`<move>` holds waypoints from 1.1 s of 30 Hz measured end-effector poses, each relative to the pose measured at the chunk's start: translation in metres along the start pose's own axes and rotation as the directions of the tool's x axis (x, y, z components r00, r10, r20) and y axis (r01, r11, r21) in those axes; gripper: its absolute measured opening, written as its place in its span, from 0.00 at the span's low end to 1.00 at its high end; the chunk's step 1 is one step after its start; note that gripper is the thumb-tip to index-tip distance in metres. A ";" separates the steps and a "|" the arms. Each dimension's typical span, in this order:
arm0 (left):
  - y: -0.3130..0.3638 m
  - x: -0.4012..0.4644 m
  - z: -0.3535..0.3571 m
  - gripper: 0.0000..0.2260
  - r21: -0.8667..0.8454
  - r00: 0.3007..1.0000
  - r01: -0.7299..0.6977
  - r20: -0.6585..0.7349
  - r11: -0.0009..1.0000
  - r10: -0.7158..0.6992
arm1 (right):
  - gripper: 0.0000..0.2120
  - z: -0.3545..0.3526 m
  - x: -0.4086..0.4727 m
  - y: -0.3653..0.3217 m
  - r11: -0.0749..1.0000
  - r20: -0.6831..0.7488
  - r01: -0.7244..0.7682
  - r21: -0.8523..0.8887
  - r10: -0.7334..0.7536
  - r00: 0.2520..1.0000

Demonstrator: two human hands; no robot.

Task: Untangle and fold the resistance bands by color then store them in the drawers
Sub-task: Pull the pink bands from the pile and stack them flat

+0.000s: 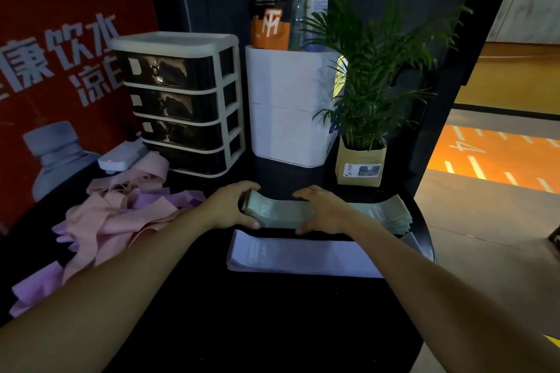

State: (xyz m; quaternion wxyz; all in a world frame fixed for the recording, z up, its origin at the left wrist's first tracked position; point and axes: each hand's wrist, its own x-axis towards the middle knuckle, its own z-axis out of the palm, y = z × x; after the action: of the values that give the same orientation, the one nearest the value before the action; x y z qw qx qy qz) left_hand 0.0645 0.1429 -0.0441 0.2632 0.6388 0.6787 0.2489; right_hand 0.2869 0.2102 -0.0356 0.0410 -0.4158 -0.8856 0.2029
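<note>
Head view: two bare forearms are seen reaching forward over a black desk (pixel 242 327). Nearest, a flat stack of lavender bands (pixel 291 257) is laid out lengthwise on the desk. Just behind it, a folded stack of green bands (pixel 278 212), marked "30", is clamped between both hands: the left hand (pixel 233 206) is wrapped around its left end, and the right hand (pixel 324 210) is pressed over its right end. More green bands (pixel 391 215) are spread flat to the right, partly hidden by the right wrist. To the left, a tangled heap of pink and purple bands (pixel 121 215) is piled on the desk, untouched. Farther back, a small drawer unit (pixel 181 100) with a white frame and four dark drawers, all closed, is set at the left. Beside it a white bin (pixel 288 106) is seen, with a potted palm (pixel 363 130) at its right.
</note>
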 end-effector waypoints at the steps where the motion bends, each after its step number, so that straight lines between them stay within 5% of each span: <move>1: 0.000 0.000 0.000 0.37 -0.007 1.000 -0.002 -0.009 1.000 0.002 | 0.43 -0.001 -0.001 0.001 1.000 0.006 -0.008 -0.024 0.008 1.000; 6: 0.000 0.000 0.005 0.31 -0.016 0.999 0.011 -0.045 1.000 -0.012 | 0.38 0.000 -0.005 0.003 0.997 -0.006 -0.043 -0.062 0.043 0.999; 13: 0.007 -0.015 -0.005 0.36 0.005 0.998 -0.011 -0.069 1.000 0.011 | 0.38 -0.005 -0.004 -0.008 0.993 -0.020 -0.036 -0.116 0.034 0.999; 22: 0.001 -0.090 -0.054 0.11 0.105 0.925 -0.064 -0.367 0.992 0.098 | 0.22 0.005 0.000 -0.105 0.965 -0.219 0.207 0.161 -0.169 0.961; 25: -0.012 -0.118 -0.071 0.09 0.202 0.883 -0.024 -0.455 0.979 0.115 | 0.17 0.017 -0.002 -0.142 0.940 -0.229 0.275 0.201 -0.228 0.946; 29: -0.035 -0.151 -0.088 0.18 0.224 0.849 0.079 -0.527 0.971 0.052 | 0.12 0.040 0.006 -0.180 0.918 -0.240 0.316 0.241 -0.259 0.936; 33: -0.065 -0.171 -0.100 0.12 0.233 0.828 0.191 -0.561 0.953 -0.029 | 0.10 0.059 0.028 -0.204 0.920 -0.299 0.236 0.313 -0.141 0.944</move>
State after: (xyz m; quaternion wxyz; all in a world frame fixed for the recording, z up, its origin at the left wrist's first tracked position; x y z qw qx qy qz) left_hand -0.0432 -0.0323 -0.0076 -0.0221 0.5300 0.7897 0.3081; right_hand 0.1074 0.0952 -0.0121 0.2530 -0.3380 -0.8585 0.2912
